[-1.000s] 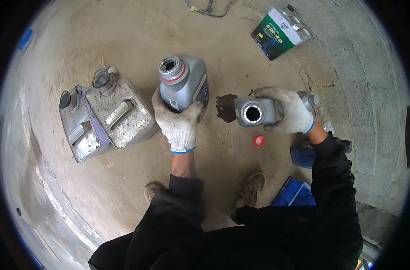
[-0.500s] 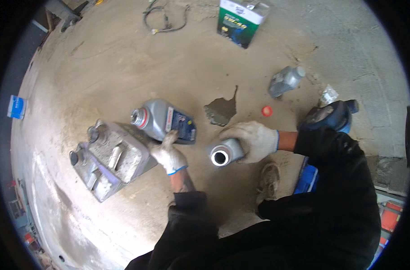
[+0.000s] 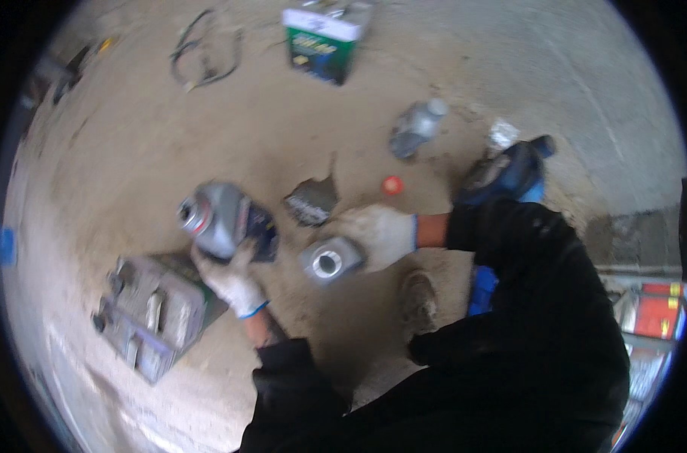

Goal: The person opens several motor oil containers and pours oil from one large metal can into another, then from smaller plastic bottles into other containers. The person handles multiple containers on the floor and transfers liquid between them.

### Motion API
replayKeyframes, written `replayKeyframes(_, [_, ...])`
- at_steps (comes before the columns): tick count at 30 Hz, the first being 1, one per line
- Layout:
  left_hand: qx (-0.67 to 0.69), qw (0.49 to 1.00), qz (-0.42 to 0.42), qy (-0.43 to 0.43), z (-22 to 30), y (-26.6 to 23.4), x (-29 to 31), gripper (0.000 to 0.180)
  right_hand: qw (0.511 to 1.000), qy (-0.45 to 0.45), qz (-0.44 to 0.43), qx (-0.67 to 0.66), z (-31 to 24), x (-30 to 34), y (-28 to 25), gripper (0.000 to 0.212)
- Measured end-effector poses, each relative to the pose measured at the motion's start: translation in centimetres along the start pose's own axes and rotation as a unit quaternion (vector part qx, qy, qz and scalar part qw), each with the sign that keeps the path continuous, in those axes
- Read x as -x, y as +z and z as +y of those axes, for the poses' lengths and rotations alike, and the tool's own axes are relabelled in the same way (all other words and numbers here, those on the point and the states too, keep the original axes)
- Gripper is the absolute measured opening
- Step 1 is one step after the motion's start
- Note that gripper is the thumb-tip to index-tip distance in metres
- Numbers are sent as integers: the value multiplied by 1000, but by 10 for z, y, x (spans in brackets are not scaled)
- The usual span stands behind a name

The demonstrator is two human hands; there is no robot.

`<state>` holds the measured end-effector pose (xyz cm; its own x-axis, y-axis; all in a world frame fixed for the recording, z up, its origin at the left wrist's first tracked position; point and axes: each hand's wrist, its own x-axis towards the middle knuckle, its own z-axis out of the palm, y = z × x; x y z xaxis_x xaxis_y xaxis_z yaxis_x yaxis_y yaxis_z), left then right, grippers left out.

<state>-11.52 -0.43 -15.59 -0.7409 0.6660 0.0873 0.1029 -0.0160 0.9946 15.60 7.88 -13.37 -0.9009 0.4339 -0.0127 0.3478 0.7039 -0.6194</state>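
My left hand [image 3: 230, 279], in a white glove, grips the lower side of a grey plastic oil bottle [image 3: 219, 219] with a dark blue label, its thumb up along the label end. That bottle lies tilted, its uncapped neck with a red ring pointing left. My right hand [image 3: 381, 234], also gloved, is wrapped around a second grey oil bottle [image 3: 342, 253] from the right. This one's open round mouth faces up toward me. Beyond my right hand, a red cap [image 3: 392, 185] rests on the floor.
Two worn grey jerrycans [image 3: 177, 302] stand at left. A green-and-white tin [image 3: 321, 49], a looped hose [image 3: 234, 64] and a grey bottle [image 3: 415, 130] are farther off. A dark blue container [image 3: 506, 177] lies at right. A shoe [image 3: 419, 298] is below my right hand.
The whole view has shifted, so most things sit farther left in it. My left hand has closed more around its bottle; my right hand keeps hold of the other.
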Motion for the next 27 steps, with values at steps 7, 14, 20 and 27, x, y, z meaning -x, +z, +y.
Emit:
replayKeyframes(7, [65, 996, -9, -66, 3, 1, 0, 92, 998, 44, -27, -23, 4, 17, -7, 87])
replayKeyframes(14, [30, 995, 38, -87, -31, -1, 8, 88, 996, 55, -53, -38, 1, 13, -14, 93])
replayKeyframes(20, [33, 992, 102, -62, -57, 0, 26, 91, 983, 107, -152, 7, 6, 21, -49, 93])
replayKeyframes(27, [-73, 994, 67, 40, -72, -3, 34, 95, 820, 351, 375, 253, 19, 138, -179, 61])
